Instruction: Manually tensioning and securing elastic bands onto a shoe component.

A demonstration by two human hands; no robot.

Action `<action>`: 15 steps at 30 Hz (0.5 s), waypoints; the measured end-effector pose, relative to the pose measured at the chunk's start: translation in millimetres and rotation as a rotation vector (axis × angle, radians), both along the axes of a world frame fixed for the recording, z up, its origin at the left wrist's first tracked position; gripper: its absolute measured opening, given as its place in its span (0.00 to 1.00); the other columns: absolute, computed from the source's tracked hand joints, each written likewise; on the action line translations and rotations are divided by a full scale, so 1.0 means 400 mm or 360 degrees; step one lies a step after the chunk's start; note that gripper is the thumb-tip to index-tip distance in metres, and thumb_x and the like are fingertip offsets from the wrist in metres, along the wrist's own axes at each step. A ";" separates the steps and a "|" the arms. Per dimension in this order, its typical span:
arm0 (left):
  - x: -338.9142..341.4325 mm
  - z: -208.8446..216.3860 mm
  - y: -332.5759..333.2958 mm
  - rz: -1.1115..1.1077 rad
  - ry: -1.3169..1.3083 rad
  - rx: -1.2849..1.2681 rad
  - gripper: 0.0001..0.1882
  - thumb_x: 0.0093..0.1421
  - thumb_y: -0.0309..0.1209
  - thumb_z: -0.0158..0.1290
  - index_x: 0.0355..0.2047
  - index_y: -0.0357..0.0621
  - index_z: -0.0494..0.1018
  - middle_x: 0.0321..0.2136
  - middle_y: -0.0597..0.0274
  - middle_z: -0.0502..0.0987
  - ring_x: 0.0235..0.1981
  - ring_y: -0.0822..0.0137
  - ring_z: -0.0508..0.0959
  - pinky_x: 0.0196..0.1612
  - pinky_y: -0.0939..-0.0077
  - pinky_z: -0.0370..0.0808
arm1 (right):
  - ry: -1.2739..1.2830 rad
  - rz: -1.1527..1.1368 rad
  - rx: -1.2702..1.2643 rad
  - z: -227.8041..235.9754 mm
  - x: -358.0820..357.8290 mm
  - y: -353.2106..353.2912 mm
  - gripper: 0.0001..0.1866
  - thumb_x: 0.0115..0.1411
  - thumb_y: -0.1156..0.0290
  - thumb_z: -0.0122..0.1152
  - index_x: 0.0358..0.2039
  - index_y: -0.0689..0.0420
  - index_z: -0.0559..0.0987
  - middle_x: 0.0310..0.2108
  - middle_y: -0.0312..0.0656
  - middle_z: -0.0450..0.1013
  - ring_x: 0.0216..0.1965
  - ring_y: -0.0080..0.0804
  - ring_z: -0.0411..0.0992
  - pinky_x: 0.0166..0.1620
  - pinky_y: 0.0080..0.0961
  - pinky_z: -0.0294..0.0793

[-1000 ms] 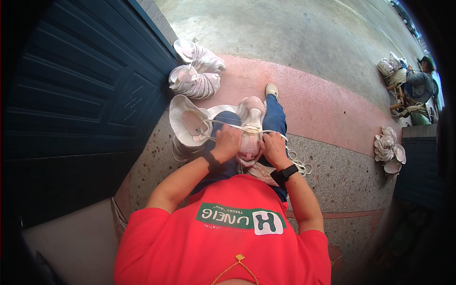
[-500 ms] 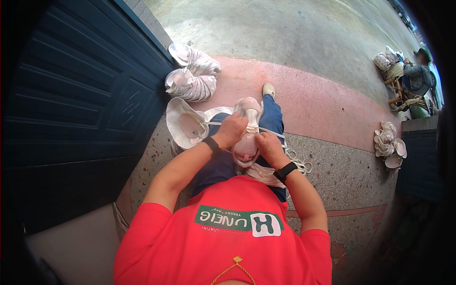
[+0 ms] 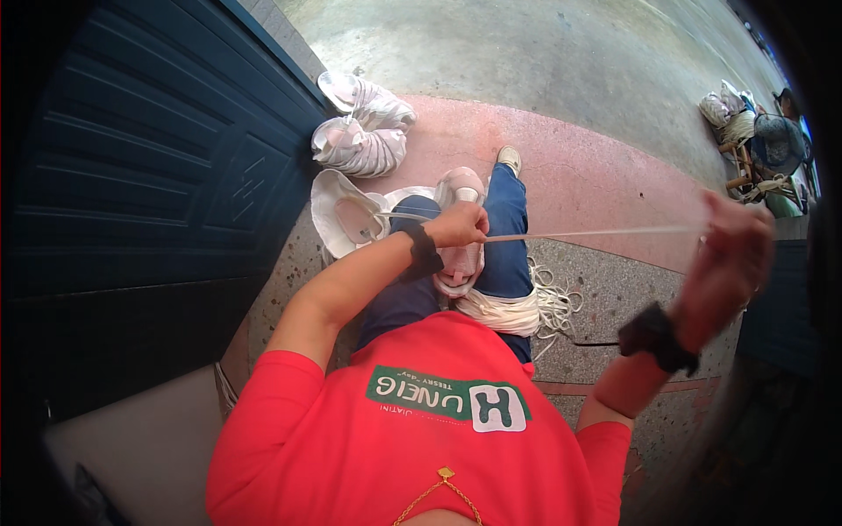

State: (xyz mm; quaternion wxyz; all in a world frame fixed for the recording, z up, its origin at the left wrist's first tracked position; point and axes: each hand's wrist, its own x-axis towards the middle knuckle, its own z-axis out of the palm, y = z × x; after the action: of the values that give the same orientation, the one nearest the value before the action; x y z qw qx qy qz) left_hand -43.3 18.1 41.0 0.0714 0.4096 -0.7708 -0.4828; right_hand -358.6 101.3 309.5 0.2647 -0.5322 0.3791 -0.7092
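A pale pink shoe upper (image 3: 460, 265) rests between my thighs, partly covered by my left hand (image 3: 459, 224). The fingers of that hand are pinched together on a white shoelace (image 3: 588, 233) at the upper's middle. From there the lace runs taut to the right, toward my raised right hand (image 3: 730, 263). That hand is smeared by motion, but the lace ends at its fingers, which appear closed on it. Beside my left knee lies another white and pink shoe upper (image 3: 349, 215), with a lace stretching from it toward my left hand. A bundle of white shoelaces (image 3: 504, 313) lies across my right thigh.
Stacked shoe uppers (image 3: 364, 151) sit on the pink floor strip, close to a dark blue door (image 3: 158, 175) at the left. Far right, a person (image 3: 779, 140) sits near a wooden frame and more white bundles. Loose lace ends (image 3: 555, 302) hang beside my right leg.
My right hand has swung from the shoe upper far out to the right, drawing the lace out straight. The left hand has shifted slightly right and stays at the upper.
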 end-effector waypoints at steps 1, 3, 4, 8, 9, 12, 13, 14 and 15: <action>-0.006 -0.003 0.004 -0.0123 -0.0100 -0.0111 0.09 0.52 0.31 0.65 0.32 0.40 0.83 0.29 0.51 0.85 0.33 0.53 0.84 0.40 0.63 0.80 | -0.0059 -0.0057 -0.0210 0.089 -0.081 0.026 0.11 0.73 0.73 0.50 0.31 0.58 0.73 0.25 0.33 0.61 0.30 0.27 0.65 0.62 0.50 0.71; 0.013 0.031 0.012 -0.0219 -0.0381 -0.0302 0.09 0.56 0.32 0.61 0.34 0.42 0.84 0.33 0.48 0.84 0.40 0.46 0.82 0.44 0.56 0.80 | -0.0419 0.0220 -0.0231 0.088 -0.134 0.062 0.08 0.75 0.71 0.49 0.36 0.58 0.71 0.25 0.31 0.58 0.31 0.24 0.63 0.55 0.42 0.72; 0.037 0.040 0.016 -0.0239 -0.0477 -0.0458 0.09 0.56 0.32 0.60 0.35 0.42 0.84 0.33 0.47 0.83 0.40 0.45 0.82 0.44 0.55 0.79 | -0.0482 0.0315 -0.0230 0.060 -0.143 0.063 0.07 0.75 0.70 0.50 0.37 0.57 0.71 0.24 0.31 0.57 0.30 0.23 0.63 0.52 0.39 0.72; 0.090 0.034 0.086 -0.0283 -0.0824 -0.0907 0.09 0.55 0.31 0.59 0.32 0.43 0.84 0.35 0.52 0.80 0.45 0.49 0.77 0.40 0.54 0.80 | -0.0651 0.0261 0.0389 -0.178 -0.072 0.002 0.08 0.75 0.66 0.54 0.44 0.55 0.76 0.25 0.29 0.64 0.25 0.17 0.63 0.35 0.23 0.66; 0.085 0.035 0.102 -0.0302 -0.0902 -0.1011 0.08 0.55 0.31 0.59 0.32 0.43 0.85 0.36 0.53 0.80 0.45 0.50 0.77 0.39 0.55 0.80 | -0.0673 0.0265 0.0639 -0.246 -0.029 -0.022 0.09 0.74 0.64 0.55 0.46 0.55 0.77 0.25 0.29 0.67 0.24 0.15 0.63 0.30 0.19 0.64; 0.050 0.051 0.119 -0.0476 -0.1098 -0.1089 0.07 0.55 0.32 0.58 0.30 0.45 0.83 0.36 0.56 0.79 0.46 0.54 0.76 0.37 0.62 0.79 | -0.0494 0.0403 0.1213 -0.380 0.120 -0.022 0.12 0.74 0.63 0.58 0.50 0.55 0.80 0.25 0.28 0.71 0.21 0.12 0.64 0.22 0.12 0.62; 0.046 0.055 0.116 -0.0526 -0.1151 -0.1091 0.07 0.55 0.32 0.58 0.30 0.45 0.83 0.36 0.56 0.79 0.46 0.55 0.76 0.37 0.64 0.78 | -0.0402 0.0461 0.1381 -0.420 0.167 -0.017 0.12 0.74 0.64 0.57 0.50 0.56 0.80 0.24 0.28 0.70 0.21 0.13 0.64 0.23 0.13 0.64; 0.057 0.040 0.107 -0.0587 -0.1041 -0.1135 0.05 0.55 0.32 0.59 0.29 0.46 0.83 0.35 0.58 0.79 0.45 0.55 0.76 0.38 0.63 0.77 | -0.0295 0.0523 0.1481 -0.455 0.207 -0.007 0.11 0.73 0.66 0.56 0.49 0.57 0.81 0.24 0.29 0.71 0.22 0.14 0.66 0.25 0.13 0.66; 0.080 0.014 0.093 -0.0643 -0.0935 -0.1178 0.04 0.56 0.31 0.60 0.29 0.47 0.83 0.35 0.59 0.80 0.45 0.56 0.76 0.38 0.63 0.77 | -0.0193 0.0592 0.1557 -0.490 0.233 0.006 0.11 0.73 0.67 0.56 0.47 0.59 0.81 0.24 0.30 0.72 0.23 0.16 0.67 0.27 0.15 0.68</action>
State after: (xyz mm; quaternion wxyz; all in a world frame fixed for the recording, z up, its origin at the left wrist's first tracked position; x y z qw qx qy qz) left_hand -11.1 55.4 46.4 -0.1027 0.3182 -0.9413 -0.0463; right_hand -265.6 103.6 113.5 0.6251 -0.3627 0.5491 -0.4198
